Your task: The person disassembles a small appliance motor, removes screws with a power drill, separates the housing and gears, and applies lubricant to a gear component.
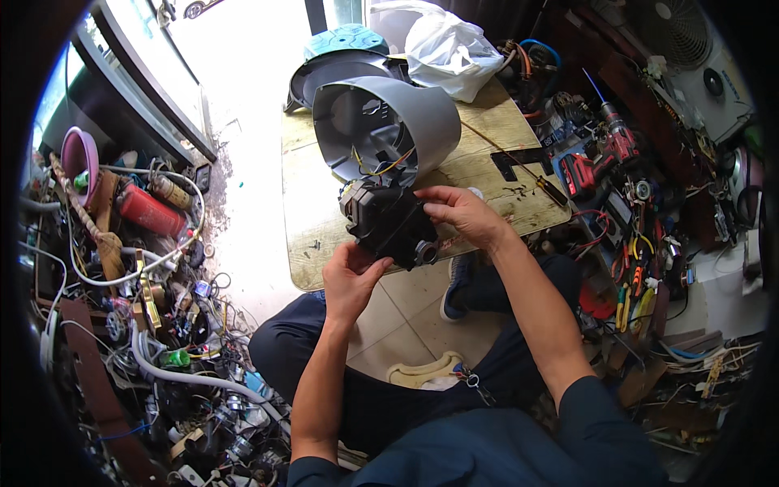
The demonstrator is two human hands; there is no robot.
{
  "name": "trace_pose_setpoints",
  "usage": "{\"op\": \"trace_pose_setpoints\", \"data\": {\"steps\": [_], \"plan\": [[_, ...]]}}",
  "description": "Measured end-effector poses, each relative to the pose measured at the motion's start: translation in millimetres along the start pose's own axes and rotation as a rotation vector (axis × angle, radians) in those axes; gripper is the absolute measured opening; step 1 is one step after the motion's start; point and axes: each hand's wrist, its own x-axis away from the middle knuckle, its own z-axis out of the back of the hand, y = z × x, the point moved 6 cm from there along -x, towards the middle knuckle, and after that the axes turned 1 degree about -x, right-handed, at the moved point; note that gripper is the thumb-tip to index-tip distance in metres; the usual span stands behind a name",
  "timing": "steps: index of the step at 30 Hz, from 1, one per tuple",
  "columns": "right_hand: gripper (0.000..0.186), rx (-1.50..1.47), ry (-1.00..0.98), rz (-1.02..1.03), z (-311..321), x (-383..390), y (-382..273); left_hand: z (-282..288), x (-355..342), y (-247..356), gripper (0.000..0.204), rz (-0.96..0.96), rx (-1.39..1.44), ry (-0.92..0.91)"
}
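Note:
Between my hands is a black motor unit (388, 221) with a metal part on its left side and a round fitting at its lower right. My left hand (354, 274) grips its lower left edge, thumb on the near side. My right hand (464, 214) pinches its upper right edge. Yellow and orange wires (388, 168) lead from near the unit into a grey rounded housing (434, 122), which lies on its side with its hollow facing left. The unit is tilted above the table's near edge.
The wooden table (308, 235) also bears a screwdriver (550, 191), a black flat bracket (519, 162), a dark round cover (324, 73) and a white plastic bag (450, 53). A red cordless drill (596, 162) lies among tools at right. Cluttered parts and hoses (174, 377) fill the left floor.

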Motion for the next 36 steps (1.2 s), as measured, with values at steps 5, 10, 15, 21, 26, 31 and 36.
{"op": "trace_pose_setpoints", "data": {"steps": [5, 10, 15, 21, 26, 31, 36], "plan": [[0.044, -0.044, -0.090, 0.053, -6.6, -1.0, -4.0, -3.4, -8.8, -14.2, 0.033, -0.011, 0.172, -0.057], [0.044, 0.052, -0.101, 0.029, -2.2, -2.0, -6.3, -1.4, -11.5, -2.0, 0.034, -0.074, 0.079, -0.085], [0.041, 0.163, -0.056, 0.152, -5.4, 1.4, -6.0, 2.2, -15.7, -2.7, 0.039, -0.119, -0.077, -0.099], [0.038, 0.482, 0.038, 0.479, -8.8, 6.0, -15.2, -1.0, -21.0, 3.2, 0.041, -0.141, -0.066, -0.121], [0.037, 1.019, 0.152, 0.806, -27.6, 16.2, -30.6, 2.9, -24.3, -3.9, 0.043, -0.154, -0.113, -0.135], [0.051, 1.256, 0.093, 0.882, -34.8, 17.2, -34.3, 4.5, -22.5, 10.4, 0.039, -0.128, -0.113, -0.152], [0.053, 1.375, 0.061, 0.937, -45.2, 22.6, -47.1, 10.2, -18.6, 18.7, 0.036, -0.198, -0.166, -0.171]]}}
